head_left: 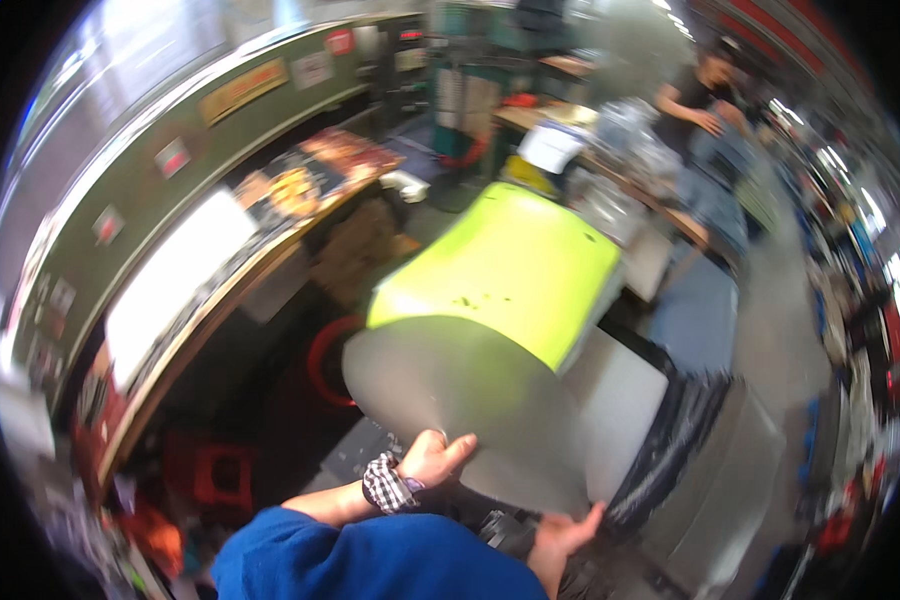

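A thin grey sheet (500,410) with a rounded far edge is in front of my body, slightly bowed. At its near left edge my left hand (435,458) is closed on it, the thumb lying on top. My right hand (568,530) grips the near right corner from below, and its fingers are partly hidden by the sheet. Beyond, and partly covered by the sheet's far edge, lies a bright yellow-green panel (500,265) with small dark marks. Motion blur hides what the grey sheet is made of.
To the left stands a long green machine (260,95) with a wooden-edged bench (220,285). A red stool (222,475) is low at the left. White panel (615,400) and black plastic wrap (685,430) lie right. Another person (700,105) works at the back right.
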`<state>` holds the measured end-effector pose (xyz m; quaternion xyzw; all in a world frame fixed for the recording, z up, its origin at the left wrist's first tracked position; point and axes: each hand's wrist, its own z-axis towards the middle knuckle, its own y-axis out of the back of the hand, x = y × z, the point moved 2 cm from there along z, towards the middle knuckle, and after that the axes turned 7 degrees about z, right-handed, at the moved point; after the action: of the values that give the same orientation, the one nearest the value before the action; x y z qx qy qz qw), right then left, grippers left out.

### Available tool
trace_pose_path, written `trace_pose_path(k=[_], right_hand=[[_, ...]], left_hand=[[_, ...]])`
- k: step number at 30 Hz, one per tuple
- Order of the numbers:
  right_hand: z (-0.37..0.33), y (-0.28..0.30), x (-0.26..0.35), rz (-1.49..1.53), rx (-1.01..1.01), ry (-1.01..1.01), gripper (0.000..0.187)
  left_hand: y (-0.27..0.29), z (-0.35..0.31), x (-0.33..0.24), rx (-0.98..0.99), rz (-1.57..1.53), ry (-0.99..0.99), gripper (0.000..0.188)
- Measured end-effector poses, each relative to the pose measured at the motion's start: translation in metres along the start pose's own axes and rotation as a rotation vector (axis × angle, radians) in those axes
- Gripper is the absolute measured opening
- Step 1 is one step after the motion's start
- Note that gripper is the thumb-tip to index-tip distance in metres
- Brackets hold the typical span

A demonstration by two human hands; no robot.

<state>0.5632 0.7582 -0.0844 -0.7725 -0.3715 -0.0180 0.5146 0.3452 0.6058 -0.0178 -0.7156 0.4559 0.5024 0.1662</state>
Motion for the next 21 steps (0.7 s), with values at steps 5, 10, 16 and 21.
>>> trace_pose_path(k=[5, 10, 16, 21], right_hand=[[-0.03, -0.007, 0.028, -0.535, 0.136, 0.29, 0.044], [-0.032, -0.1, 0.022, -0.587, 0.496, 0.725, 0.051], [-0.069, -0.229, -0.056, -0.426, 0.62, 1.272, 0.061], [-0.148, -0.313, -0.187, -0.312, 1.011, 1.001, 0.068]], left_hand=[[0.032, -0.07, -0.008, -0.321, 0.145, -0.356, 0.043], [0.085, -0.103, 0.007, 0.063, -0.439, -0.034, 0.058], [0.165, -0.165, 0.032, -0.531, 0.058, -0.523, 0.044], [0.234, -0.171, 0.061, -0.716, 0.274, -0.839, 0.056]])
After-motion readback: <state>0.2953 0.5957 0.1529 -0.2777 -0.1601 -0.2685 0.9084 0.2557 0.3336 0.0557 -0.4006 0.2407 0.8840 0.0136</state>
